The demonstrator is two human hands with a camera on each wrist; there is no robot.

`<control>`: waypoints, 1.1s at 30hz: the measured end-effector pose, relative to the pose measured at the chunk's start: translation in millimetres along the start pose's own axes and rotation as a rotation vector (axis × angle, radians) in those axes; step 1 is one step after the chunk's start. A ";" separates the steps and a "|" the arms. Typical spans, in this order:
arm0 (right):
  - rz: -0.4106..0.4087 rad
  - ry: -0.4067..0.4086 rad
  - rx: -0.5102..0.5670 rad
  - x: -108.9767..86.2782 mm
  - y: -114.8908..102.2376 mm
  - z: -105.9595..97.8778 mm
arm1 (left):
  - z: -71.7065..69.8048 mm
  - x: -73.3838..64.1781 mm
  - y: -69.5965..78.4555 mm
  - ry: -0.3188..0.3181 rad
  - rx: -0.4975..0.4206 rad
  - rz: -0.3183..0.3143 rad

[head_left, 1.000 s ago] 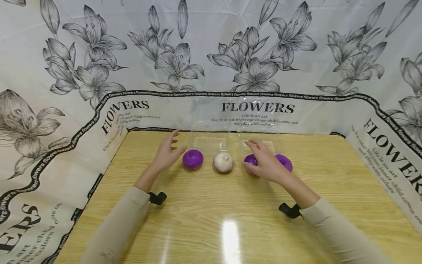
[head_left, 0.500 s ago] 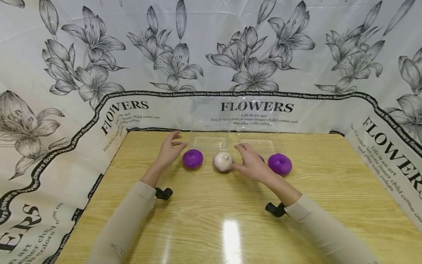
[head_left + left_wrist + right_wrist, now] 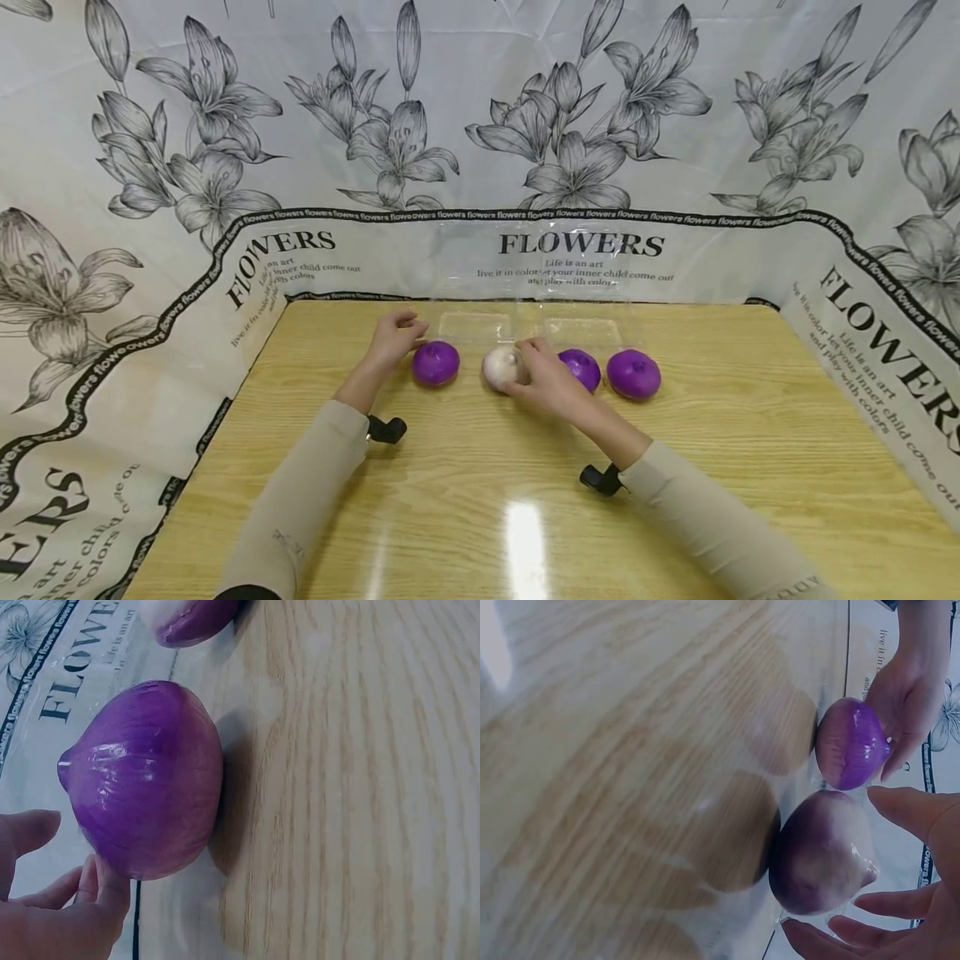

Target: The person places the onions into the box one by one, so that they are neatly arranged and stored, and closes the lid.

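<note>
A purple onion sits on the table at left, large in the left wrist view as the same purple onion. My left hand is beside its far left side, its bent fingers at the skin; whether they touch is unclear. A white and purple onion stands in the middle. Over its right side is my right hand, thumb and fingers spread around it; the right wrist view shows gaps between them and the white and purple onion. Two more purple onions, one partly covered and one whole, lie to the right.
Two clear plastic boxes with raised lids, a left box and a right box, stand behind the onions. A flower-printed cloth rises along the table's back and sides. The wooden table extends in front.
My right hand has moved left from the inner right purple onion to the white and purple onion. My left hand has edged right and its fingers have bent more toward the left onion.
</note>
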State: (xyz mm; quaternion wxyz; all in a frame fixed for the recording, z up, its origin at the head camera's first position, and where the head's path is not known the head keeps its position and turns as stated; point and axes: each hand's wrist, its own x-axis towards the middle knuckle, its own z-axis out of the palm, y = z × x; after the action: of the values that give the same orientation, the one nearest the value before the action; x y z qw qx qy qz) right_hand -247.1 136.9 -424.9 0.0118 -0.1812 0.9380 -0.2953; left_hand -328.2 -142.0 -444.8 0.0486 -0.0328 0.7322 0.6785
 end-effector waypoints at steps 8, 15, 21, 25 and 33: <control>0.033 0.017 0.018 3.4 -3.6 9.6 | 4.8 5.7 3.7 0.004 -0.061 -0.057; 0.053 0.021 0.023 6.4 -5.2 15.0 | 7.7 10.3 4.7 0.014 -0.053 -0.105; 0.054 0.029 0.016 10.2 -7.5 16.5 | 9.5 13.2 4.7 0.030 -0.066 -0.132; 0.060 0.029 0.009 12.8 -7.7 17.1 | 9.7 13.1 5.5 0.023 -0.081 -0.144; 0.063 0.022 0.015 15.1 -4.2 17.1 | 11.2 13.2 7.9 -0.002 -0.080 -0.148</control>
State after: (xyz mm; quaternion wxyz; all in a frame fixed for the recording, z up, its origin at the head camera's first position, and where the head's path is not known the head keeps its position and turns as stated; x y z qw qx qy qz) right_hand -257.7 119.0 -435.4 0.0119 -0.1480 0.9411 -0.3037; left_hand -342.0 -130.0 -439.4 0.0981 -0.0882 0.7000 0.7018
